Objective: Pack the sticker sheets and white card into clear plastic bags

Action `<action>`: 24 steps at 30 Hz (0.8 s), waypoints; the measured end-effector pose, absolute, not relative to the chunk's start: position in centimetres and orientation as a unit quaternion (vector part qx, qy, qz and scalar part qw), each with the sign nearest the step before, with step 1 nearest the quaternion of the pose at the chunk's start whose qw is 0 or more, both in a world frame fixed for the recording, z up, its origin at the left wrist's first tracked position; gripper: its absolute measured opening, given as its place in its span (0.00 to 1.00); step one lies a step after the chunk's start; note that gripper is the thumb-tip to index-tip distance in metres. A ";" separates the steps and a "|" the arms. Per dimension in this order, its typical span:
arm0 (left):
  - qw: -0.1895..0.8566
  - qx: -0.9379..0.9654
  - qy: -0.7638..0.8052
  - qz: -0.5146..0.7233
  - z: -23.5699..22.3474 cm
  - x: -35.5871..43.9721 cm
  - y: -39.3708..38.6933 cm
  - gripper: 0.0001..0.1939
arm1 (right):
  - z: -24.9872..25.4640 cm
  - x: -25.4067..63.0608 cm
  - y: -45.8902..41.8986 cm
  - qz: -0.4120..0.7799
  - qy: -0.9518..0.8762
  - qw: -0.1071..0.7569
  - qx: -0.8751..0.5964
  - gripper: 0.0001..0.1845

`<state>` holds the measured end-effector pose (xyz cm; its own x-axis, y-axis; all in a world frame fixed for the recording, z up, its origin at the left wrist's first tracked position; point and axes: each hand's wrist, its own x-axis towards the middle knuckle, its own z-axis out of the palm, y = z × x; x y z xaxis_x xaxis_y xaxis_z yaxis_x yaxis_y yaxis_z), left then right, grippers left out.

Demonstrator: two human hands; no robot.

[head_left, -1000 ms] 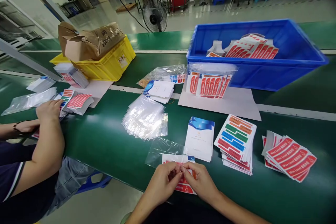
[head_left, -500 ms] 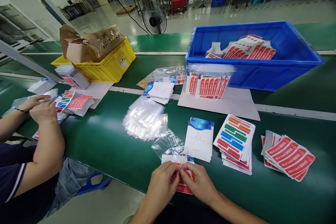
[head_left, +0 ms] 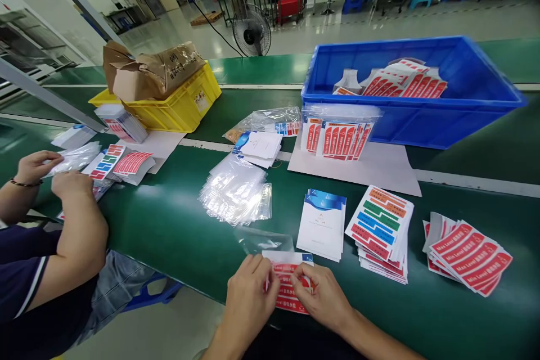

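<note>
A sheet of red level labels (head_left: 290,284) lies at the table's front edge, under and between my hands. My left hand (head_left: 252,291) is closed at the sheet's left side, its fingers pinched on a thin clear plastic bag (head_left: 265,241) that spreads out beyond it. My right hand (head_left: 324,297) is curled over the sheet's right edge, thumb and forefinger nearly together; what they pinch is hidden. Close by are a stack of blue-and-white booklets (head_left: 323,225), a stack of coloured label sheets (head_left: 379,225) and a fanned pile of red label sheets (head_left: 470,253).
Clear plastic bags (head_left: 236,188) lie piled left of centre, with more booklets (head_left: 259,146) behind. Filled bags (head_left: 341,135) stand against a blue bin (head_left: 405,124). A yellow crate (head_left: 181,107) holds a brown paper package. At left, a co-worker's hands (head_left: 71,185) handle plastic bags.
My hands have moved apart from touching, uncovering more of the red labels. The clear bag has shifted down toward my left hand. The co-worker's hands have separated too.
</note>
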<state>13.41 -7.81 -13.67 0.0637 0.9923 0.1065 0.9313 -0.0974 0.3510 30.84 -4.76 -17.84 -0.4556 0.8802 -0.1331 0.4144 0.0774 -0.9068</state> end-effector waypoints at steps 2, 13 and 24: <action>0.133 0.748 0.636 0.137 -13.3 13.9 -8.1 0.11 | -17.5 31.1 -4.4 0.484 -0.700 0.236 -0.470 0.10; 0.179 0.677 0.682 0.209 -11.9 11.9 -7.0 0.10 | -17.2 32.6 -3.7 0.466 -0.702 0.233 -0.486 0.15; 0.186 0.670 0.686 0.212 -12.6 14.8 -5.8 0.10 | -13.0 37.6 -6.2 0.317 -0.671 0.409 -0.531 0.14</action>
